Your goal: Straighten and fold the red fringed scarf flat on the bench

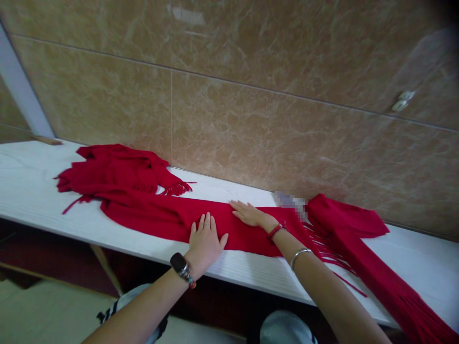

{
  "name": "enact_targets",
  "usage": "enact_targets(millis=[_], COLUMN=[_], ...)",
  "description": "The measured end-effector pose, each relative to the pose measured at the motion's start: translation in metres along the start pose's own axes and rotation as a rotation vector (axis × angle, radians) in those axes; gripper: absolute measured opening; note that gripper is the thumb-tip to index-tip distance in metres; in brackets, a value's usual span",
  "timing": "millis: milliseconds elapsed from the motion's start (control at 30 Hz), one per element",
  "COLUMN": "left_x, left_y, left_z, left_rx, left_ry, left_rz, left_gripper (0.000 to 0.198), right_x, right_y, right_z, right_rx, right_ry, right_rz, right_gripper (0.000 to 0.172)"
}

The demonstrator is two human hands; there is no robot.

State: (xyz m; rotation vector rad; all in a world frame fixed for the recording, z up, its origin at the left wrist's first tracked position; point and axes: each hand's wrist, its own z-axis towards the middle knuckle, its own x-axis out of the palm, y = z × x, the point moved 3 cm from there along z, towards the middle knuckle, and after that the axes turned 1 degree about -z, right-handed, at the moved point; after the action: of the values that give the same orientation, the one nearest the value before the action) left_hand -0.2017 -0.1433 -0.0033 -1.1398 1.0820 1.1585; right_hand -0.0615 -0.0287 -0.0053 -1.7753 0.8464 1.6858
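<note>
A red fringed scarf (163,217) stretches along the white counter, its left part bunched and its right end spread flat with tassels. My left hand (206,241) lies on the scarf near its front edge, fingers stretched and palm down. Farther right, my right hand (251,214) rests flat on the same scarf close to its back edge, fingers extended to the left. Neither hand grips the cloth. A second red scarf (373,260), folded into a narrow strip, lies to the right of my right arm, its fringed end hanging over the front edge.
The white counter (46,191) runs along a brown marbled tile wall (229,124). A crumpled red heap of cloth (118,167) sits at the back left. A blurred clear item (289,200) lies by the wall. Dark open shelves (53,258) are below the counter.
</note>
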Motion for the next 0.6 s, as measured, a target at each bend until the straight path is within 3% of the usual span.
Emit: enact_targets(millis=[67,133,233,400,533,600], left_x=[-0.006,-0.013,-0.017,-0.013,-0.008,-0.006], left_y=[-0.001,0.001,0.005,0.009,0.007,0.007], left_z=[-0.003,-0.006,-0.007,-0.010,-0.012,-0.013], left_rx=[-0.026,-0.077,-0.156,-0.136,-0.008,0.026], left_ry=[0.002,0.007,0.046,0.071,-0.035,-0.078], left_rz=[0.048,0.100,0.127,0.135,0.113,0.085], left_gripper=[0.059,0.055,0.055,0.054,0.043,0.040], right_x=[-0.005,-0.009,-0.008,0.000,-0.001,-0.004], right_y=[0.005,0.020,0.041,0.034,0.020,0.024], right_z=[0.003,0.005,0.008,0.017,0.028,0.033], right_rx=[-0.045,-0.191,-0.357,-0.254,-0.120,-0.145], right_ry=[-0.038,-0.067,-0.014,-0.002,-0.047,-0.083], right_rz=[-0.013,0.025,0.107,0.069,0.005,0.011], right_gripper=[0.049,0.048,0.046,0.047,0.048,0.048])
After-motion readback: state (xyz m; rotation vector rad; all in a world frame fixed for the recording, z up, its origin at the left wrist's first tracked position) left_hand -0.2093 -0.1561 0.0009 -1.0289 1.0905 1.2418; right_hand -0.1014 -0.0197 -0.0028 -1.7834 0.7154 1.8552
